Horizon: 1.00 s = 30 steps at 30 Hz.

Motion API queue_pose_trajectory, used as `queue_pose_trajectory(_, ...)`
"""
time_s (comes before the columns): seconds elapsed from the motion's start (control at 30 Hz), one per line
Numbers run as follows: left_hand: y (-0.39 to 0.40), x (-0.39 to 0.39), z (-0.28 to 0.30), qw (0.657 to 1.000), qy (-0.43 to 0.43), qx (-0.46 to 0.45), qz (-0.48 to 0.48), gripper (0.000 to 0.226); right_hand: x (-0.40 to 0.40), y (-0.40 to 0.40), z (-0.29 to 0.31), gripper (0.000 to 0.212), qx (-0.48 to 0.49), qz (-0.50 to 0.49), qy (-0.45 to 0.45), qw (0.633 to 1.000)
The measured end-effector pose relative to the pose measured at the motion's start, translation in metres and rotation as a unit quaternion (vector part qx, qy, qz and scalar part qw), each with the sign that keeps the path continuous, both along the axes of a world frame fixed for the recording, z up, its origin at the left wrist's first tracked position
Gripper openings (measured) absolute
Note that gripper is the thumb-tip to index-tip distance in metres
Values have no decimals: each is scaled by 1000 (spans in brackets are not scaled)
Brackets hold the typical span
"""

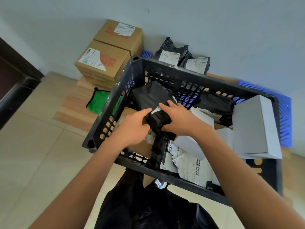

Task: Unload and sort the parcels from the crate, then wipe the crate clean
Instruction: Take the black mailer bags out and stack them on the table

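Note:
A black slatted crate point(206, 81) stands in front of me, full of parcels. Both hands are inside it. My left hand point(133, 128) and my right hand point(179, 119) grip a black plastic-wrapped parcel point(151, 96) from either side at its near end. Under it lies a brown cardboard box point(130, 113). A grey box point(252, 126) leans on the crate's right rim. White envelopes and a torn parcel with barcode labels point(189, 164) fill the near side. Another black bag point(214, 103) lies at the back right.
Two stacked brown cartons point(105, 61) sit against the wall at the back left. Two black bagged parcels with labels point(181, 55) rest behind the crate. A green cloth point(97, 103) lies on the floor left of the crate. A blue crate point(283, 113) is at the right.

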<state>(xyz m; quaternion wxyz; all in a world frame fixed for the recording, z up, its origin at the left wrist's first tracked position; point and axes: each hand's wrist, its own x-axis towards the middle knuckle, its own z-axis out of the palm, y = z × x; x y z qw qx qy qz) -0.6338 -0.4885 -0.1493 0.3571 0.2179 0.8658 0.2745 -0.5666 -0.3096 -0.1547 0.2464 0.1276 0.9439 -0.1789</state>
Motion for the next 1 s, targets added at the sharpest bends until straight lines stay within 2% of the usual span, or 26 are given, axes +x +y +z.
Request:
queue_pose_trajectory(0.17, 3, -5, -9, 996, -51, 65, 34, 75, -5, 4, -2, 89, -4, -14, 9, 1000)
queue_pose_trajectory(0.37, 3, -13, -8, 990, -39, 118, 70, 79, -4, 9, 2, 78, -98, -68, 72, 990)
queue_pose_trajectory(0.5, 3, -22, -5, 987, 85, 123, 53, 74, -2, 11, 3, 66, -160, -135, 133, 969)
queue_pose_trajectory(0.67, 16, -33, -17, 967, 236, 91, -17, 67, -3, 10, 6, 48, -200, -213, 229, 929)
queue_pose_trajectory(0.77, 24, -37, -16, 954, 286, 87, -28, 68, -6, 12, 8, 37, -208, -244, 252, 913)
queue_pose_trajectory(0.87, 30, -41, -10, 938, 335, 89, -23, 64, -7, 12, 14, 35, -221, -272, 264, 899)
queue_pose_trajectory(1.0, 33, -44, -2, 931, 346, 118, -22, 63, -1, 12, 26, 24, -229, -297, 290, 880)
